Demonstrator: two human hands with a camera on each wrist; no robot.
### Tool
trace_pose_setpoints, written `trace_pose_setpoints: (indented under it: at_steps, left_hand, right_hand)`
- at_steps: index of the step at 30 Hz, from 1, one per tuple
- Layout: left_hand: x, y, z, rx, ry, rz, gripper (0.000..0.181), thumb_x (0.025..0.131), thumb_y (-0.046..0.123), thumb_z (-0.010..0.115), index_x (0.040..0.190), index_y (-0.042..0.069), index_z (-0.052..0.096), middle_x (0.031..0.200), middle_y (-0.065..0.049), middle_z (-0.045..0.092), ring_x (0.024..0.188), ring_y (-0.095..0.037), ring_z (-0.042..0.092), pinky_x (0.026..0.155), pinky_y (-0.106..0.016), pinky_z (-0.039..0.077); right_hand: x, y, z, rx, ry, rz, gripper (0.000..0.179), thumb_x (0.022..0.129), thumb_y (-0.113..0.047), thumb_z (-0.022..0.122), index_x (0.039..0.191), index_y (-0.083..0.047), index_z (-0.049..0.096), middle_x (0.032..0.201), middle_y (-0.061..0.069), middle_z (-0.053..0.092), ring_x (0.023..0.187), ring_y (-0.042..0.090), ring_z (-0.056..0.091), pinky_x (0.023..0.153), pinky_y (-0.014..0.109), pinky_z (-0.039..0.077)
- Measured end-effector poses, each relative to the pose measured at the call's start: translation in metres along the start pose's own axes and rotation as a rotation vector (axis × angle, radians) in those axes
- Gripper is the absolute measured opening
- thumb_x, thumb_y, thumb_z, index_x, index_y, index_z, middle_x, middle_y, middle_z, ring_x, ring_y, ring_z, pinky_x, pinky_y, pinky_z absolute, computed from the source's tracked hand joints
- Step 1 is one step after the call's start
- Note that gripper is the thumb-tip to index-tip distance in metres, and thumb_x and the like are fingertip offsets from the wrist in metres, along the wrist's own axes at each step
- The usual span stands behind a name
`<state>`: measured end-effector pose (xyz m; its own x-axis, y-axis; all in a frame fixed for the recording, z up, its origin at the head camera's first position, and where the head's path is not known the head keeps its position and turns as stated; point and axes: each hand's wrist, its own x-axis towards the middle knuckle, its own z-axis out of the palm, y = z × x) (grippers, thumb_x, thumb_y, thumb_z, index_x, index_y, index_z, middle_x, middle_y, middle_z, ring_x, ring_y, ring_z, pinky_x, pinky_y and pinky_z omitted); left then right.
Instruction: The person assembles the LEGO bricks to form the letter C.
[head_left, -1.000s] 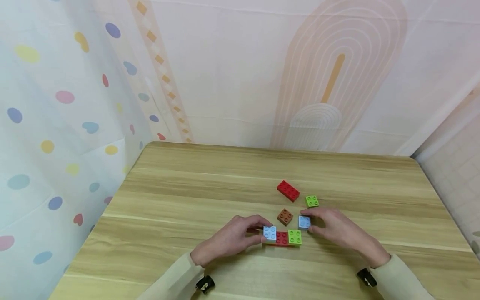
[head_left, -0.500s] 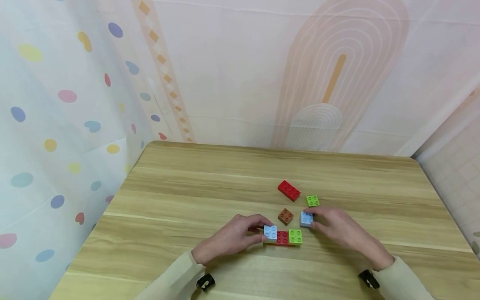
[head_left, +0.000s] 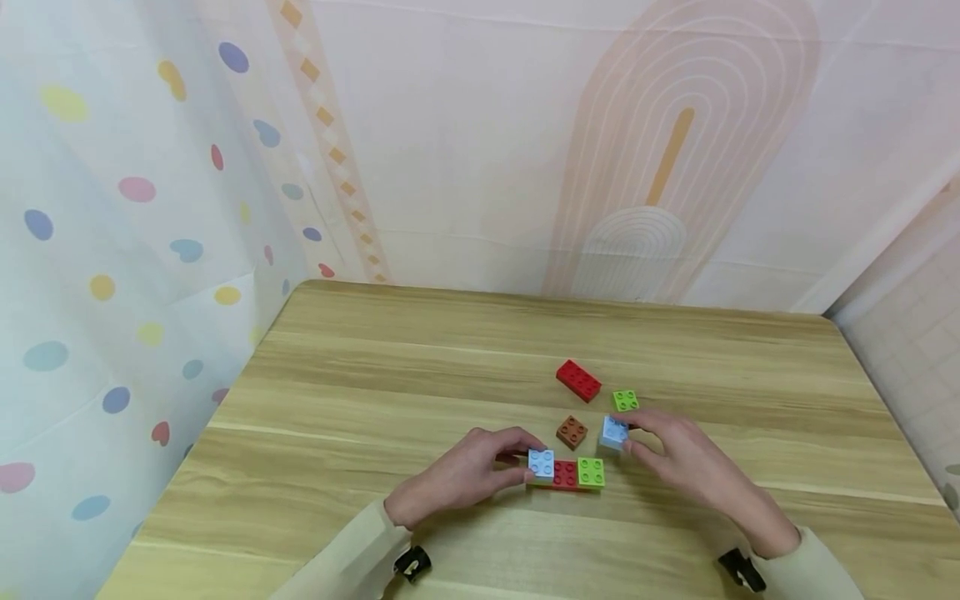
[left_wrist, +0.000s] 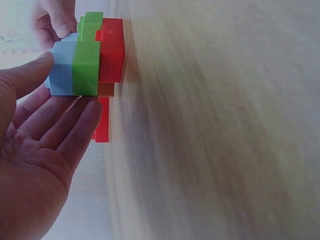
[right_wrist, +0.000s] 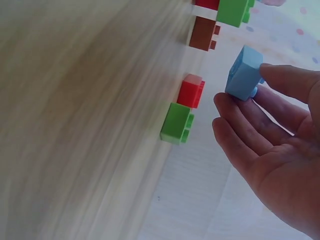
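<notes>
On the table stands a small build: a red toy brick (head_left: 565,474) with a lime green brick (head_left: 591,472) at its right end. At its left end a second green brick (left_wrist: 86,68) carries a light blue brick (head_left: 541,463). My left hand (head_left: 468,473) pinches that blue end, thumb on the near side and fingers behind. My right hand (head_left: 693,461) holds another light blue brick (right_wrist: 244,73) between thumb and fingers. This brick is tilted and raised off the table, just behind and right of the build.
Behind the build lie a brown brick (head_left: 572,432) and a longer red brick (head_left: 578,380). A loose green brick (head_left: 626,401) lies just beyond my right fingertips. A patterned curtain (head_left: 465,150) hangs along the table's far edge.
My right hand has lifted its blue brick, tilted it and shifted it slightly right and away from the build. My left hand keeps its grip in the same place.
</notes>
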<state>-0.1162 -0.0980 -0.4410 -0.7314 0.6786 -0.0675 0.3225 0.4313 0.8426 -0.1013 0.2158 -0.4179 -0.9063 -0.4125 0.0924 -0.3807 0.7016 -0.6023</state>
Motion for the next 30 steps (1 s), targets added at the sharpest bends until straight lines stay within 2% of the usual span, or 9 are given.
trace_pose_setpoints:
  at_steps: [5,12,22,30]
  left_hand:
    - [0.0,0.0,0.0,-0.001,-0.002,0.004,0.03,0.1,0.012,0.071,0.13,0.013,0.067,0.126,-0.002,0.07,0.112,-0.006,0.065,0.097,-0.025,0.053]
    - [0.001,0.002,-0.001,0.012,-0.015,0.001,0.03,0.1,0.013,0.07,0.129,0.013,0.067,0.125,0.0,0.071,0.11,-0.005,0.065,0.095,-0.022,0.053]
    - [0.0,0.002,0.0,0.079,-0.016,0.007,0.03,0.101,0.014,0.069,0.131,0.012,0.066,0.125,-0.001,0.071,0.11,-0.004,0.065,0.094,-0.021,0.053]
    - [-0.001,0.002,-0.001,0.073,-0.006,0.035,0.031,0.1,0.014,0.071,0.13,0.012,0.066,0.124,0.0,0.071,0.111,-0.005,0.065,0.094,-0.022,0.053]
  right_hand:
    - [-0.003,-0.005,0.0,0.0,0.043,-0.017,0.035,0.098,-0.007,0.071,0.132,-0.003,0.068,0.127,0.017,0.07,0.11,0.033,0.067,0.09,0.055,0.057]
    - [-0.007,-0.012,0.004,-0.013,0.096,-0.082,0.035,0.097,-0.003,0.071,0.132,-0.004,0.069,0.124,0.012,0.071,0.104,0.024,0.068,0.086,0.049,0.058]
    - [-0.007,-0.025,0.006,0.036,0.122,-0.137,0.034,0.1,-0.004,0.068,0.134,-0.006,0.067,0.12,0.004,0.071,0.096,0.011,0.065,0.08,0.044,0.059]
    - [-0.005,-0.034,0.007,0.072,0.124,-0.165,0.034,0.1,-0.003,0.066,0.134,-0.008,0.067,0.123,0.002,0.071,0.101,0.012,0.064,0.083,0.045,0.06]
